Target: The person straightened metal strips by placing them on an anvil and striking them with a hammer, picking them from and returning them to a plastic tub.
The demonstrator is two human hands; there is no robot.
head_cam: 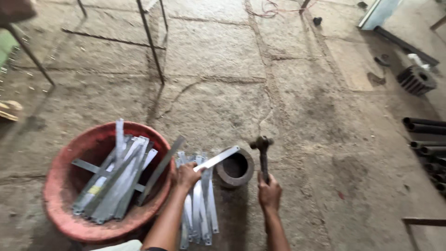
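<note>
My left hand (186, 175) grips one flat metal strip (218, 158), whose far end lies across the top of a thick metal ring (237, 169) on the floor. My right hand (269, 192) holds a hammer (262, 149) by its handle, head raised above and just right of the ring. Under my left forearm lies a pile of similar metal strips (200, 204) on the floor. To the left, a red round basin (69, 181) holds several more strips.
The floor is rough stone slabs. Thin metal frame legs (151, 42) stand at the back left. Dark pipes (425, 135) lie stacked at the right edge, with a ribbed round metal part (416, 80) farther back. A dark rod (404, 42) lies at the top right.
</note>
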